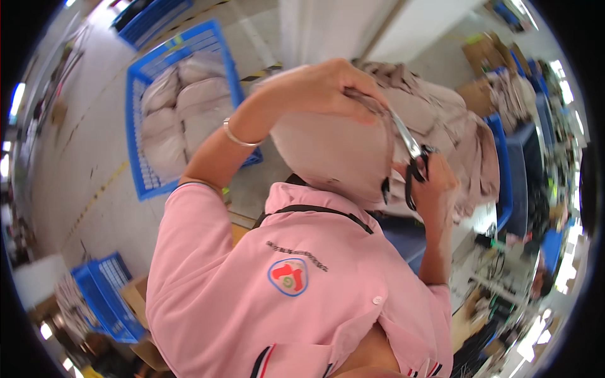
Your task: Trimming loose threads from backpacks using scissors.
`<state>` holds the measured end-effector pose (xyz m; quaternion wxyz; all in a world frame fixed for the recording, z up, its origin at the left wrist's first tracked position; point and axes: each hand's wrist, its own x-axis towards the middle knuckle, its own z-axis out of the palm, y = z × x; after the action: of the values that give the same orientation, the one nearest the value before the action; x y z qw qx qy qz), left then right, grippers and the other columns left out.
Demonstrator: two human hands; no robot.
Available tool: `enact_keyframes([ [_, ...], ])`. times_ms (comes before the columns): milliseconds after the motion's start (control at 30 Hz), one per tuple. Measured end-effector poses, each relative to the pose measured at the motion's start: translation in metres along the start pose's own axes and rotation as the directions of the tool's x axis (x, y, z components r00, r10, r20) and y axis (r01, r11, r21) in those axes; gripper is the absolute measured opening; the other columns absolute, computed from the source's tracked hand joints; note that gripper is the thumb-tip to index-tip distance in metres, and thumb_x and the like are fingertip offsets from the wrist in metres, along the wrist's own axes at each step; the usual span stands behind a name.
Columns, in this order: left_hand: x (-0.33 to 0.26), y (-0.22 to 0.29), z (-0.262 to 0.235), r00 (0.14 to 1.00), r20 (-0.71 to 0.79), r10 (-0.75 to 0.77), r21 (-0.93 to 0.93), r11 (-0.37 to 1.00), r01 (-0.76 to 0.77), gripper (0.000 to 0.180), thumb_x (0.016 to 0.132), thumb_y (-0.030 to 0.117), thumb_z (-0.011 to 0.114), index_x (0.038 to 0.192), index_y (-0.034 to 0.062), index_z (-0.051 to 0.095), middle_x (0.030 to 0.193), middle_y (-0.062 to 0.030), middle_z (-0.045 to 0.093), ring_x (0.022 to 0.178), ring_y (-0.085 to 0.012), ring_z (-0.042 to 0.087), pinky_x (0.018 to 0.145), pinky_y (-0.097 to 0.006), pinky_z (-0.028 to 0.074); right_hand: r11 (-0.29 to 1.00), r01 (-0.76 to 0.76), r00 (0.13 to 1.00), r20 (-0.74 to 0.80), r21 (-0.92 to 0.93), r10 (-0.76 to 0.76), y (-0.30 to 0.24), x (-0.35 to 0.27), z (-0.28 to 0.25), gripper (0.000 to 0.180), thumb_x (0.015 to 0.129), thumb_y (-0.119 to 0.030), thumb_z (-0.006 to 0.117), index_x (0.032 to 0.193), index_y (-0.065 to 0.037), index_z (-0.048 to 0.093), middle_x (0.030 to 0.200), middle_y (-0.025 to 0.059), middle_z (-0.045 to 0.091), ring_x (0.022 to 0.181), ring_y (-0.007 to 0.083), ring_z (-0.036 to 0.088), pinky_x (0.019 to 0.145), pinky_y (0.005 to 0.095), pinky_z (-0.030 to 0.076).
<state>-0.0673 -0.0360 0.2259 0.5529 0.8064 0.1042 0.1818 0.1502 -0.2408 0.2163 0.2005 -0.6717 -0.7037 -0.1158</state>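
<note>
My left hand [353,88] is closed on the upper edge of a beige fabric bag [334,148] with rounded, seamed edges. The bag hangs in front of my chest, and a small black tab shows low on its right side. My right hand [436,183] grips a pair of scissors [409,142] by the black handles. Their metal blades point up and left, with the tips close to my left fingers at the bag's edge. Whether the blades have fabric between them cannot be made out. A pile of beige fabric pieces [435,107] lies just beyond the scissors.
On the floor at the left stands a blue crate [133,126] holding several beige bags [205,101]. Another blue crate [107,296] is at the lower left, beside a cardboard box [135,296]. A white pillar [328,31] rises ahead. Blue crate walls [504,170] border the fabric pile on the right.
</note>
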Motion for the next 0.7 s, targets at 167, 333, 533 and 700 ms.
enact_keyframes([
  [167,-0.068,-0.012,-0.020,0.953,-0.263,-0.151,-0.039,0.989,0.145,0.032,0.081,0.008,0.072,0.112,0.0020,0.072,0.100,-0.0032,0.070,0.094,-0.0083,0.061,0.083,-0.023,0.048,0.959,-0.223,0.975,0.041,0.174,0.219,0.005,-0.010,0.023,0.027,0.080,-0.013,0.081,0.086,0.002,0.058,0.073,0.0154,0.058,0.063,0.0325,0.057,0.060,0.0366,0.045],
  [333,-0.179,-0.052,-0.054,0.431,-0.896,-0.105,-0.150,0.986,-0.071,0.021,0.085,0.010,0.071,0.104,0.0017,0.073,0.101,-0.0037,0.072,0.091,-0.0119,0.065,0.081,-0.024,0.052,0.889,-0.338,0.939,0.174,0.308,0.297,0.019,-0.027,0.050,0.020,0.082,-0.008,0.078,0.087,0.002,0.061,0.075,0.0125,0.063,0.067,0.0213,0.060,0.063,0.0333,0.047],
  [533,-0.270,-0.024,-0.147,-0.191,-0.977,-0.092,-0.033,0.957,-0.289,0.030,0.088,0.016,0.074,0.114,0.0024,0.067,0.111,-0.0098,0.069,0.098,-0.0218,0.067,0.085,-0.036,0.056,0.789,-0.471,0.880,0.278,0.396,0.385,0.028,-0.029,0.067,0.028,0.083,-0.016,0.079,0.080,0.002,0.057,0.070,0.0141,0.060,0.063,0.0257,0.057,0.061,0.0372,0.044],
  [700,-0.354,-0.069,-0.265,-0.584,-0.807,0.093,0.179,0.979,-0.093,0.034,0.087,0.015,0.072,0.117,0.0028,0.062,0.115,-0.0114,0.067,0.101,-0.0255,0.064,0.086,-0.040,0.055,0.803,-0.485,0.871,0.268,0.347,0.411,0.029,-0.024,0.071,0.024,0.085,-0.015,0.076,0.083,0.002,0.060,0.070,0.0136,0.062,0.063,0.0234,0.059,0.061,0.0364,0.045],
])
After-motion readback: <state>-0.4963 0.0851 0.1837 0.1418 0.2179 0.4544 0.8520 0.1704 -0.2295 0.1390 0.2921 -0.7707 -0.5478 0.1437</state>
